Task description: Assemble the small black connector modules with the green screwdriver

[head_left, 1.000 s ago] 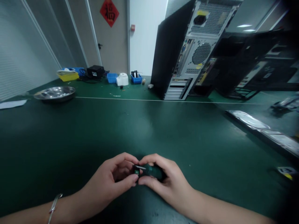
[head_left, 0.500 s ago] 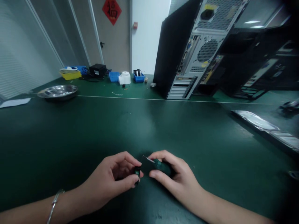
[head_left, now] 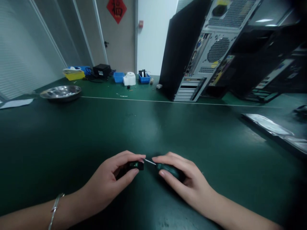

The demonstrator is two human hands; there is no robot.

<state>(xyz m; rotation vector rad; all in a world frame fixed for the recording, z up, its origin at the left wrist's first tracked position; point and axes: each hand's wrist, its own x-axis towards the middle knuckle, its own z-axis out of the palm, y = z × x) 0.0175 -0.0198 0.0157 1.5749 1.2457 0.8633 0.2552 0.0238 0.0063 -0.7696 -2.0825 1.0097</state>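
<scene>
Between thumb and fingers, my left hand pinches a small black piece with a green marking; its exact kind is too small to tell. My right hand is wrapped round the dark green handle of a screwdriver. The screwdriver's thin metal shaft points left, its tip by the left fingertips at the black piece's upper edge. Whether the tip touches the piece I cannot tell. Both hands are low over the dark green table.
A metal bowl stands at the left. Behind are a yellow tray, a black adapter, a white plastic part and a blue bin. Computer towers stand back right; hard drives lie at the right.
The black piece has turned from upright to lying sideways in my left fingers. The screwdriver's tip has come closer to it, up to the left fingertips.
</scene>
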